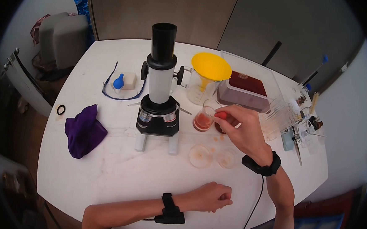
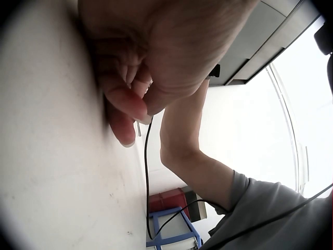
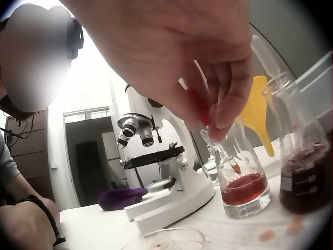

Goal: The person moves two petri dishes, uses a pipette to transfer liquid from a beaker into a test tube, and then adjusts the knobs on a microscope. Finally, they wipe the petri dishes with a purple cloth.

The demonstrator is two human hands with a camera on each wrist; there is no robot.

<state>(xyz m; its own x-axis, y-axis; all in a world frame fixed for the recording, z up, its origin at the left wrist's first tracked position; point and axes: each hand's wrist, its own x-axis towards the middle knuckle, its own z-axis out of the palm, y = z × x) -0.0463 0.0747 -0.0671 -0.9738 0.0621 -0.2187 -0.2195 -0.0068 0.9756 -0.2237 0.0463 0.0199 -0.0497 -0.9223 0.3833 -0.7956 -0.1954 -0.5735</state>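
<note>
My right hand [image 1: 245, 129] pinches the red bulb [image 1: 221, 115] of a dropper between thumb and fingers. In the right wrist view the bulb [image 3: 197, 107] is partly hidden by the fingers, and the dropper's tip, with red liquid in it, is inside a flask [image 3: 244, 200] of red liquid. Beside it stands a second flask [image 3: 304, 182] with darker liquid. Two clear dishes [image 1: 200, 156] lie in front of the flasks. My left hand [image 1: 207, 198] rests on the table with its fingers loosely curled; the left wrist view shows this hand [image 2: 156, 57] close over the surface.
A microscope [image 1: 160, 82] stands left of the flasks. Behind them are a beaker with a yellow funnel [image 1: 211, 66] and a plastic box [image 1: 245, 94]. Glass tubes [image 1: 276, 115] and small tools crowd the right side. A purple cloth [image 1: 85, 133] and safety glasses [image 1: 125, 98] lie left.
</note>
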